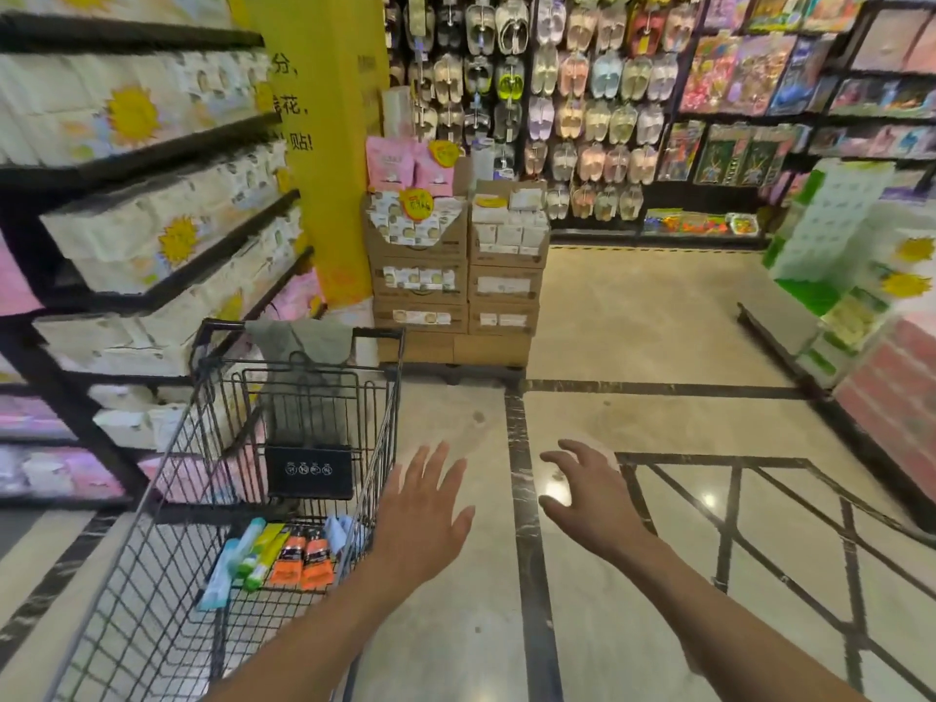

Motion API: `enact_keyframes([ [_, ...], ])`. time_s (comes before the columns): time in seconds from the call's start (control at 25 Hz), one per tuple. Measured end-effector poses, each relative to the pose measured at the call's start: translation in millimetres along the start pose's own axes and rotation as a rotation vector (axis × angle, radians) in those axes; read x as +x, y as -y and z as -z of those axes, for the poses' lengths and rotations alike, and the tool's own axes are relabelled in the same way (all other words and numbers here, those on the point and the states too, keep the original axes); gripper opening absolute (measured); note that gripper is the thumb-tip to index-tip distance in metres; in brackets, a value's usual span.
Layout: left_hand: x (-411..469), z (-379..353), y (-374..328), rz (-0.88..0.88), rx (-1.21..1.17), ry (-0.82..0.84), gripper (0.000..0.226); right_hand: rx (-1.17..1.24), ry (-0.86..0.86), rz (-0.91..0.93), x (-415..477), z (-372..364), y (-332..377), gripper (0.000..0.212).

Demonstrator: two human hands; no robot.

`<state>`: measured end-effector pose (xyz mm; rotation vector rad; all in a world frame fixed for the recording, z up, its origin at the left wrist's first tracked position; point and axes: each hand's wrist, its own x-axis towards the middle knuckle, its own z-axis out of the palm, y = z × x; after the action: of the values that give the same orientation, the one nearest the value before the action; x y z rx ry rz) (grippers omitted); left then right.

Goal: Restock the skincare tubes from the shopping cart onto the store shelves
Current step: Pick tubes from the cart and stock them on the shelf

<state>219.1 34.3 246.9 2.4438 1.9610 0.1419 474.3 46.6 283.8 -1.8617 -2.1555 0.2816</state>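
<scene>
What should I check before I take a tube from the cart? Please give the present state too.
1. Hands free: left hand and right hand hold nothing: ok.
2. Tubes to take: orange tubes and green tubes lie in the shopping cart: ok.
3. Hand above the tubes: both hands are beside the cart, over the floor: not ok.
4. Skincare shelf found: near shelves show paper packs only: cannot tell.

Empty hands (501,504) beside cart (152,524) of skincare tubes (283,554).
</scene>
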Motion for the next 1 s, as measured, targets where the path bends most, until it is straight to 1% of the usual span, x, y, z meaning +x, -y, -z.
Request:
enact_keyframes([
  [0.2,48,-17,20,0.152,0.025,0.096,0.069,0.006,0.111,0.125,90,-26,-9,0.058],
  [0.28,53,-20,38,0.219,0.022,0.136,0.067,0.014,0.150,0.178,121,-40,3,0.056],
  [0.36,58,-26,63,0.276,-0.004,0.122,0.067,0.001,0.178,0.253,155,-57,21,0.055],
  [0.56,69,-41,136,0.428,-0.026,0.092,0.071,0.005,0.271,0.419,229,-105,89,0.053],
  [0.76,66,-56,215,0.578,-0.057,0.214,0.066,0.021,0.345,0.571,282,-154,175,0.052],
  [0.88,63,-69,250,0.638,-0.077,0.211,0.066,0.012,0.398,0.645,305,-180,220,0.052],
  [1.0,54,-78,277,0.728,-0.086,0.192,0.064,-0.007,0.489,0.744,324,-209,257,0.054],
])
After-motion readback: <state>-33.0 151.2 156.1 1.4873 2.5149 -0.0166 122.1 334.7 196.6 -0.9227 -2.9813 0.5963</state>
